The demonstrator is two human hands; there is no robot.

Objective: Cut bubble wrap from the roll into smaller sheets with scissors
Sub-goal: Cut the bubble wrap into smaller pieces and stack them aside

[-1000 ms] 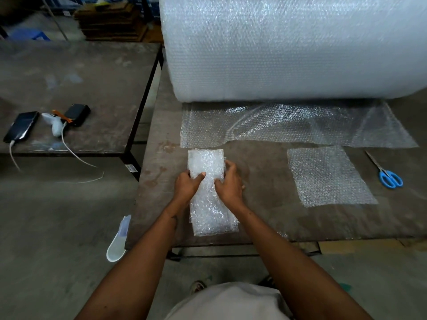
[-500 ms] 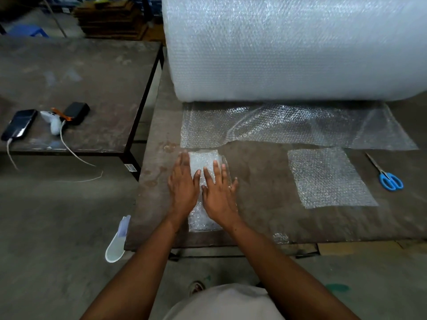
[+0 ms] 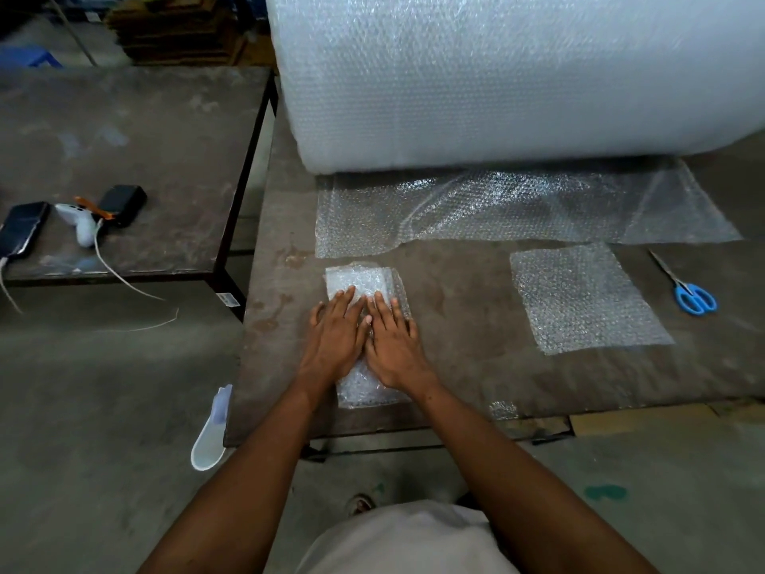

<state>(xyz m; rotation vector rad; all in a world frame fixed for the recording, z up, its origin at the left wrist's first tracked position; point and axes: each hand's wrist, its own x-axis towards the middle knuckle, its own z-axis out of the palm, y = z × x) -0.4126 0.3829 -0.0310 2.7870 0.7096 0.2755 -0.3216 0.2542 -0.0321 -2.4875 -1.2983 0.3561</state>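
Two hands lie flat, side by side, on a folded stack of bubble wrap (image 3: pixel 359 283) near the front of the table (image 3: pixel 455 366). The left hand (image 3: pixel 335 337) and the right hand (image 3: pixel 393 345) have straight fingers pressing down, holding nothing. Behind them sits the big roll (image 3: pixel 517 76) with its loose end spread out. One cut sheet (image 3: pixel 583 300) lies to the right, near blue scissors (image 3: pixel 691 294).

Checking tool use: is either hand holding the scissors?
No. The scissors lie alone at the table's right, while the left hand and right hand press flat on the folded bubble wrap.
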